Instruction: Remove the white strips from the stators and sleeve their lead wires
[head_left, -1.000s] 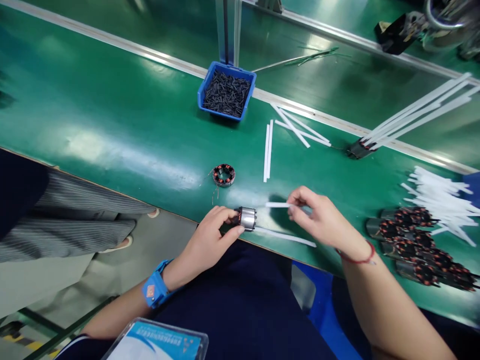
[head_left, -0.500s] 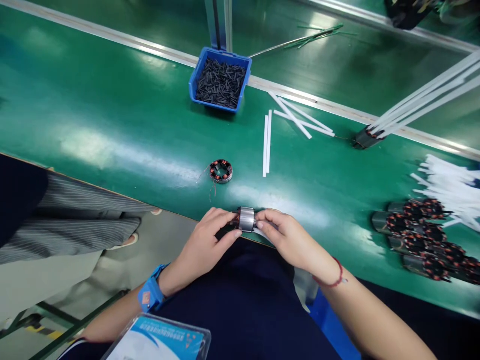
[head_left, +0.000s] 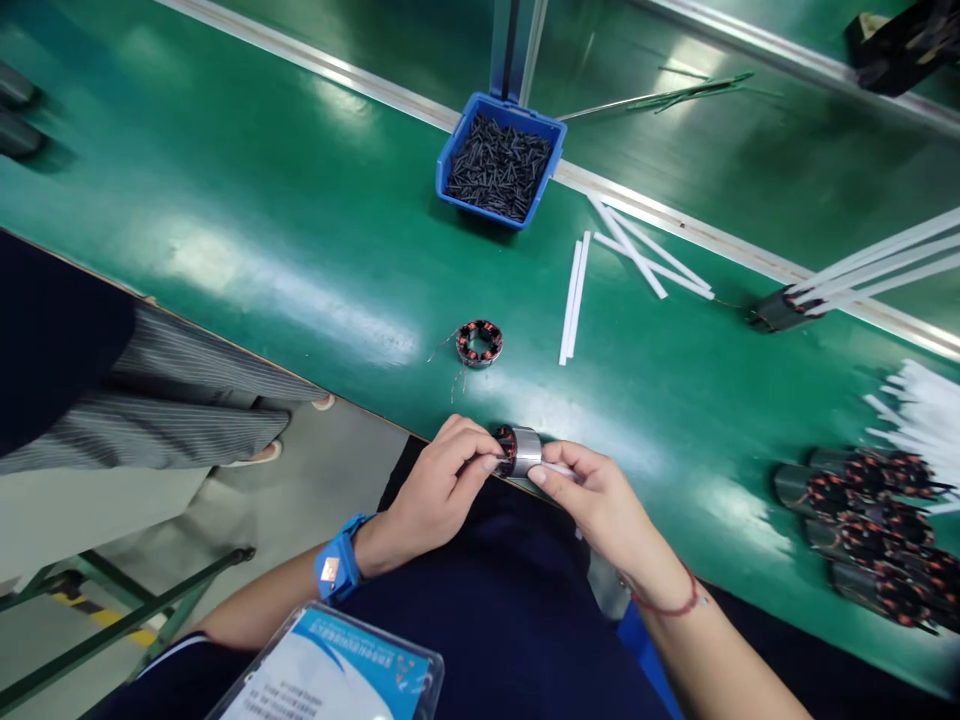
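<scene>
A silver motor stator [head_left: 527, 450] with copper windings lies on its side at the bench's front edge, between my two hands. My left hand [head_left: 450, 478] is closed, thumb and forefinger pinched at the stator's wound end. What lies right between those fingertips is too small to make out. From the other side, my right hand [head_left: 600, 490] is closed around a thin white strip [head_left: 561, 470] that points at the stator's plain end, its fingertips touching the metal. A second wound ring [head_left: 479, 343] with loose wire ends lies on the green bench a little beyond my hands.
A blue bin [head_left: 495, 160] of short black tubes stands at the back. Several white strips [head_left: 574, 300] lie on the green bench [head_left: 337, 250]. At right are grouped stators [head_left: 862, 520] and a white strip pile [head_left: 926, 410]. A person's striped trousers [head_left: 187, 400] show at left.
The view has shifted, so bench items appear further right. The stator has turned slightly, showing more of its wound end. The white strip now shows more clearly in my right hand.
</scene>
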